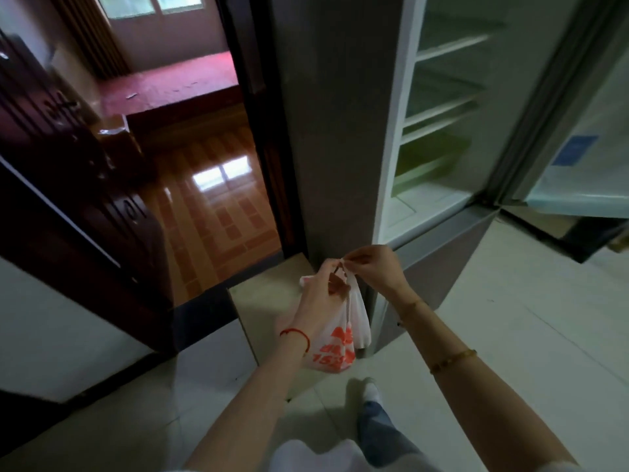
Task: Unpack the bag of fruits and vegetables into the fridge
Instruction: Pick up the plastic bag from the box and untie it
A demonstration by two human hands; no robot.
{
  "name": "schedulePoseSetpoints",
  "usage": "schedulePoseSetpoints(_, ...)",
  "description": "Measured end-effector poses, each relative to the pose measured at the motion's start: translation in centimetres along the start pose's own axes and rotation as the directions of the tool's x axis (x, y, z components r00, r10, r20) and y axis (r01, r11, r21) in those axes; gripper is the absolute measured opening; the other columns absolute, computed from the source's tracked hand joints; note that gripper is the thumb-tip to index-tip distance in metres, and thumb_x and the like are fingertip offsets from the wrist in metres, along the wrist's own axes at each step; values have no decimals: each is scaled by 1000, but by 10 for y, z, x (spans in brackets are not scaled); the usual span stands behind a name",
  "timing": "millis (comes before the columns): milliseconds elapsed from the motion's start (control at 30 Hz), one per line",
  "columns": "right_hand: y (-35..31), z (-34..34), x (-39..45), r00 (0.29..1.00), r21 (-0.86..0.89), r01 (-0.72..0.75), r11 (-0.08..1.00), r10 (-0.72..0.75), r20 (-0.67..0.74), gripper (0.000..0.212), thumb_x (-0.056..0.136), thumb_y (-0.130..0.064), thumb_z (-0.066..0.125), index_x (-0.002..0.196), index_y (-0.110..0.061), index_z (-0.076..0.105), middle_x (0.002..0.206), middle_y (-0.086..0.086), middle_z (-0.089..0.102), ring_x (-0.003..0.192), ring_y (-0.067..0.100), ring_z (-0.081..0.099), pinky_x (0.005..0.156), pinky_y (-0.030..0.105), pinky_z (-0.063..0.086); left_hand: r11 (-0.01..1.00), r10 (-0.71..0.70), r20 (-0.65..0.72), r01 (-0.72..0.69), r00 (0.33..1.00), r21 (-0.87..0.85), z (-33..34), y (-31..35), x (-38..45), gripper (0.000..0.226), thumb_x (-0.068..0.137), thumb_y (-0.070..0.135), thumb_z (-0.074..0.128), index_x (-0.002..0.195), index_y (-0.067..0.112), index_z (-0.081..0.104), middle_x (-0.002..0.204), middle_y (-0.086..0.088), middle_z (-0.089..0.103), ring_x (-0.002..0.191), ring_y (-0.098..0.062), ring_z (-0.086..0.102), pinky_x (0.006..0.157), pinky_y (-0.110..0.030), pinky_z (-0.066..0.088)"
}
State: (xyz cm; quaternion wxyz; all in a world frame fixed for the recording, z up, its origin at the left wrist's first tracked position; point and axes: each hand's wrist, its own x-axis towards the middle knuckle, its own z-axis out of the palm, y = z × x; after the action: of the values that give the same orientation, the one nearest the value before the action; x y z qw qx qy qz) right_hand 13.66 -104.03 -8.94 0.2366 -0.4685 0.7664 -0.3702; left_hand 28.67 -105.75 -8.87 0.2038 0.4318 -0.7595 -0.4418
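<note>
A white plastic bag [335, 349] with orange print hangs in front of the fridge's left corner, above the floor. My left hand [320, 298] grips one of its handles near the top. My right hand [371, 267] pinches the other handle right beside it. The bag's contents are hidden. The fridge [340, 131] stands open at upper right, showing white shelves [442, 110] with nothing visible on them and a green-tinted drawer [429, 158] below.
The open fridge door [585, 131] swings out at the right. A dark wooden door [68, 148] and a doorway to a room with glossy brown floor lie left. A beige step [269, 301] sits under the bag. My foot [371, 390] stands on pale tiles.
</note>
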Motion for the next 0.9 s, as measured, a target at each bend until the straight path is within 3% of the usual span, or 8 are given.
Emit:
schedulePoseSetpoints(67, 7, -12, -12, 1000, 9, -18, 1000, 18, -25, 8, 81, -28, 74, 86, -24, 78, 78, -11, 72, 73, 0, 64, 74, 22, 53, 999, 11, 36, -9, 999, -53, 11, 4, -3, 25, 94, 34, 55, 119, 37, 51, 103, 7, 64, 94, -3, 62, 80, -22, 50)
schedulePoseSetpoints(167, 16, -35, -27, 996, 51, -39, 998, 43, -77, 2, 79, -26, 74, 79, -27, 76, 70, -11, 72, 69, -3, 65, 73, 17, 49, 991, 42, 60, -34, 997, -129, 27, 16, -6, 21, 95, 27, 56, 115, 33, 53, 102, 8, 65, 94, -1, 61, 69, -7, 44)
schedulePoseSetpoints(300, 26, -69, -38, 985, 103, -67, 992, 82, -150, 6, 80, -21, 73, 74, -21, 75, 60, -12, 68, 54, -8, 58, 60, 6, 41, 976, 90, 90, -70, 992, -205, 46, 32, 0, 23, 96, 27, 57, 118, 32, 52, 107, 4, 65, 99, -8, 64, 74, -14, 47)
schedulePoseSetpoints(433, 44, -106, -39, 962, 261, -119, 958, 176, -210, 6, 79, -9, 72, 80, -13, 76, 70, 0, 74, 57, 1, 64, 59, 11, 48, 976, 117, 118, -92, 986, -199, 67, 55, 14, 31, 97, 19, 55, 125, 31, 50, 117, 1, 62, 106, -13, 61, 81, -21, 51)
schedulePoseSetpoints(533, 63, -139, -39, 948, 403, -121, 907, 226, -225, 7, 81, -2, 72, 84, -7, 73, 80, 10, 74, 61, 16, 68, 66, 26, 56, 979, 148, 100, -131, 984, -157, 85, 73, 25, 28, 98, 22, 55, 122, 33, 50, 117, 4, 60, 105, -11, 60, 75, -18, 50)
schedulePoseSetpoints(600, 78, -161, -37, 945, 427, -118, 897, 233, -228, 8, 83, -2, 71, 85, -10, 70, 83, 12, 74, 61, 20, 68, 70, 36, 59, 975, 181, 87, -167, 980, -147, 98, 87, 35, 24, 98, 26, 55, 119, 35, 50, 116, 4, 61, 105, -13, 62, 78, -27, 58)
schedulePoseSetpoints(767, 110, -209, -26, 943, 291, -79, 954, 165, -288, 20, 86, 5, 60, 82, -11, 70, 82, 5, 73, 57, 16, 69, 63, 28, 59, 949, 312, -94, -315, 946, -26, 126, 131, 62, 23, 96, 11, 56, 114, 25, 60, 104, 4, 63, 82, -15, 68, 64, -18, 56)
schedulePoseSetpoints(900, 125, -245, -7, 950, 276, -19, 961, 103, -295, 17, 87, 5, 59, 86, -6, 71, 86, 5, 72, 55, 10, 66, 60, 24, 57, 942, 319, -259, -335, 912, -18, 146, 154, 80, 22, 94, 6, 60, 110, 20, 63, 100, 5, 64, 75, -16, 69, 63, -16, 55)
